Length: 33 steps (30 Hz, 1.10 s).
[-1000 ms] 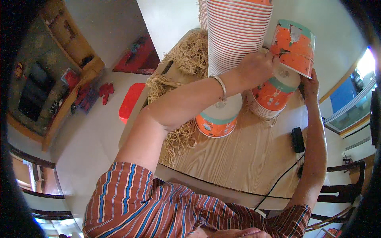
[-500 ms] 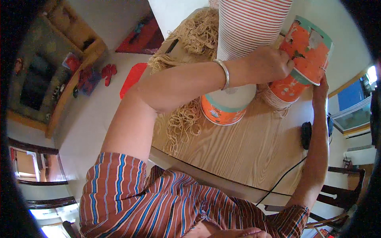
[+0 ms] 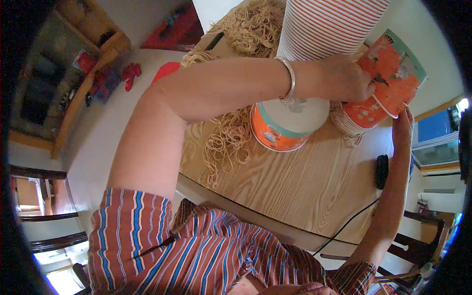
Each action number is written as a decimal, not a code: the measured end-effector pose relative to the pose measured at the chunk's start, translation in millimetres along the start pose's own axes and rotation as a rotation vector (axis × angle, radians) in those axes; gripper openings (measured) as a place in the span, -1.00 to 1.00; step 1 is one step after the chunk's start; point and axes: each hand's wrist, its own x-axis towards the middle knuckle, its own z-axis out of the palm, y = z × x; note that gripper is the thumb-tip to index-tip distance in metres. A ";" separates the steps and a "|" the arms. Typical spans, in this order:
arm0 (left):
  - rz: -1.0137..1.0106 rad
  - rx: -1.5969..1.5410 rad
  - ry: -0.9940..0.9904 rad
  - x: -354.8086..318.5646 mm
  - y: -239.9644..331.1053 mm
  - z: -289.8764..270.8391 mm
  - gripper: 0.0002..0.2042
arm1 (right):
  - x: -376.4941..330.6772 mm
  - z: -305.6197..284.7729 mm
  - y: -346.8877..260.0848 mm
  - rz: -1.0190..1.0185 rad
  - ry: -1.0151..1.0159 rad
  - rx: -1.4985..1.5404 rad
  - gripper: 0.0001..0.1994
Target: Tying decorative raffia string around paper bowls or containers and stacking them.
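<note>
An orange paper tub (image 3: 393,69) with a green band and torn printed patches stands tilted on a similar orange tub (image 3: 361,112). Beige twine (image 3: 340,123) loops round the lower part of this stack. My left hand (image 3: 346,78) reaches across with fingers curled closed against the left side of the upper tub, near its lower white rim. What those fingers hold is hidden. On the opposite side of that rim is my right hand (image 3: 402,123); its fingers look pinched, partly hidden by the tub. Below my left wrist sits another orange tub (image 3: 280,135), its pale round face upward.
A tall stack of white, red-lined tubs (image 3: 329,29) rises behind my left hand. Tangled beige twine (image 3: 255,29) lies at the far left of the wooden table (image 3: 275,191), with more loose strands (image 3: 226,142) nearer. A black device (image 3: 381,172) with a cord lies at the right.
The view has shifted slightly, so the table things appear a little farther right. Both hands stay at the upper tub, with my left hand's back turned more over its fingers.
</note>
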 end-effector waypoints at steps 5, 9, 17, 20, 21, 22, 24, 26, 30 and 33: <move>0.029 -0.109 -0.024 -2.2 1.3 2.9 -0.89 | 0.9 -7.1 3.4 -0.034 -0.084 -0.010 -0.71; 0.070 -0.123 -0.051 -3.4 2.6 6.6 -0.89 | 1.6 -14.5 1.0 0.159 -0.021 0.179 -0.69; 0.214 -0.201 -0.247 -0.4 -4.4 8.9 -0.88 | 0.6 -11.8 4.1 0.200 -0.075 0.054 -0.61; 0.298 -0.282 -0.252 3.8 -8.6 14.4 -0.87 | -4.5 -0.8 2.9 0.164 -0.111 0.055 -0.65; 0.302 -0.286 -0.257 4.5 -9.1 12.5 -0.87 | -7.0 5.6 -0.8 0.163 -0.122 0.002 -0.65; 0.291 -0.287 -0.326 4.4 -10.2 10.4 -0.87 | -8.6 8.8 -1.0 0.162 -0.133 -0.052 -0.65; 0.286 -0.286 -0.390 7.7 -10.8 10.7 -0.87 | -9.4 6.3 1.2 0.172 -0.115 -0.036 -0.65; 0.331 -0.296 -0.319 6.8 -13.2 14.4 -0.88 | -10.3 8.6 1.0 0.183 -0.106 -0.017 -0.66; 0.319 -0.350 -0.257 6.5 -14.6 14.5 -0.87 | -10.7 9.6 -1.4 0.183 -0.093 -0.128 -0.68; 0.157 -0.333 -0.345 10.7 -10.9 1.6 -0.89 | -11.3 11.1 -5.1 0.192 -0.087 -0.077 -0.69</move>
